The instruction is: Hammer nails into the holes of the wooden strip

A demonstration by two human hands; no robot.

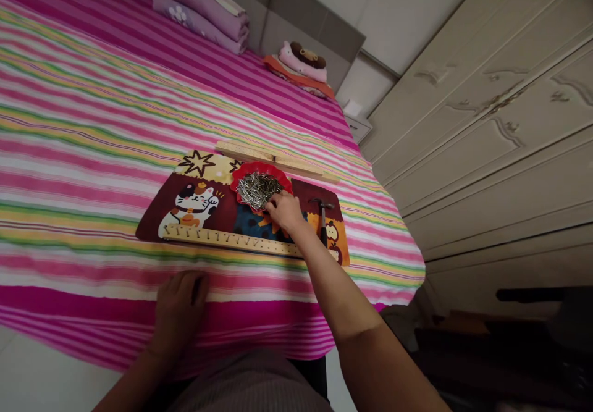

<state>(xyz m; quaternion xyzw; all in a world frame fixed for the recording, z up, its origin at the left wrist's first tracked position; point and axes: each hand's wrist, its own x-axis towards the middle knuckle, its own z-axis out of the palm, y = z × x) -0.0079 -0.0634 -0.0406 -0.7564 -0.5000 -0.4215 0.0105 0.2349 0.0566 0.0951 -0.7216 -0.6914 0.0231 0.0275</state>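
Note:
My right hand [283,211] reaches over the near right edge of a red scalloped bowl [288,184]. The bowl is heaped with loose metal nails [254,189], and my fingertips are pinched together among them. My left hand [180,301] rests at the near edge of the bed, its fingers curled in; whatever they may hold is hidden. Between my hands and the bowl lies a wooden strip [222,239]. A row of nails stands upright along its left part, and small dark marks run along its right part, which my right forearm partly crosses.
Under the bowl and strip is a patterned mat [152,214] with a cat picture. A hammer [323,214] lies on its right side. Further wooden strips [296,165] lie behind the bowl. Striped cloth [92,171] covers the bed; folded bedding [208,10] and wardrobes [486,128] stand beyond.

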